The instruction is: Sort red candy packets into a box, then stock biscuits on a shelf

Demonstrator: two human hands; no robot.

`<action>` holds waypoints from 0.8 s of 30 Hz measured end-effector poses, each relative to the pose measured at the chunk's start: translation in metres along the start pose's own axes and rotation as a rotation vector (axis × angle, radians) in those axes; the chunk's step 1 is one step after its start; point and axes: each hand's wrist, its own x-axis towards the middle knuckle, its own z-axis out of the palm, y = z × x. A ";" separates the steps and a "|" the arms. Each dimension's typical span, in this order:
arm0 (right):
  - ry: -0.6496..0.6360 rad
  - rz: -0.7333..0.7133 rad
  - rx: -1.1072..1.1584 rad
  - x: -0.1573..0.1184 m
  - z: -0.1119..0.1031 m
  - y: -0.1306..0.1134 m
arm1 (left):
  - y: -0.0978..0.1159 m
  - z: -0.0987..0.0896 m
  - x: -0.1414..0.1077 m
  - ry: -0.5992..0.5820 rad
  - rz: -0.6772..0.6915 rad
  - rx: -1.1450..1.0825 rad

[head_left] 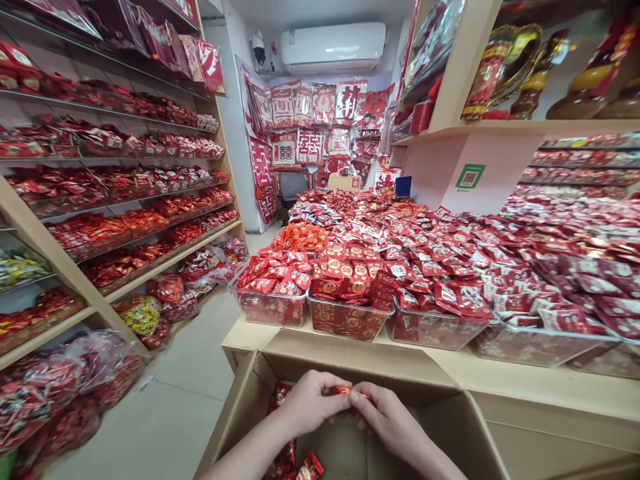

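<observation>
At lower centre, over the open carton [243,407], my left hand [311,403] and right hand [384,412] pinched a small red-orange packet [344,389], probably to steady it; beyond, mid-frame, clear bins [435,333] kept wrapped sachets [350,270] apparently sorted by kind.

The left hand [313,400] and right hand [384,408] meet, fingertips [341,403] pinching, near the box's [360,360] far edge. Bare forearms [260,445] slant inward.

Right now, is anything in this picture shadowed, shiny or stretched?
In the head view, the cardboard box is dim inside; there too, the air conditioner has pale glints, the shelves slant and stretch toward the left edge, and the packet between both hands is too small to make out.
</observation>
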 end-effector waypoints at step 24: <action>0.285 0.061 0.410 0.003 -0.009 0.003 | 0.006 0.001 0.004 0.046 -0.053 -0.478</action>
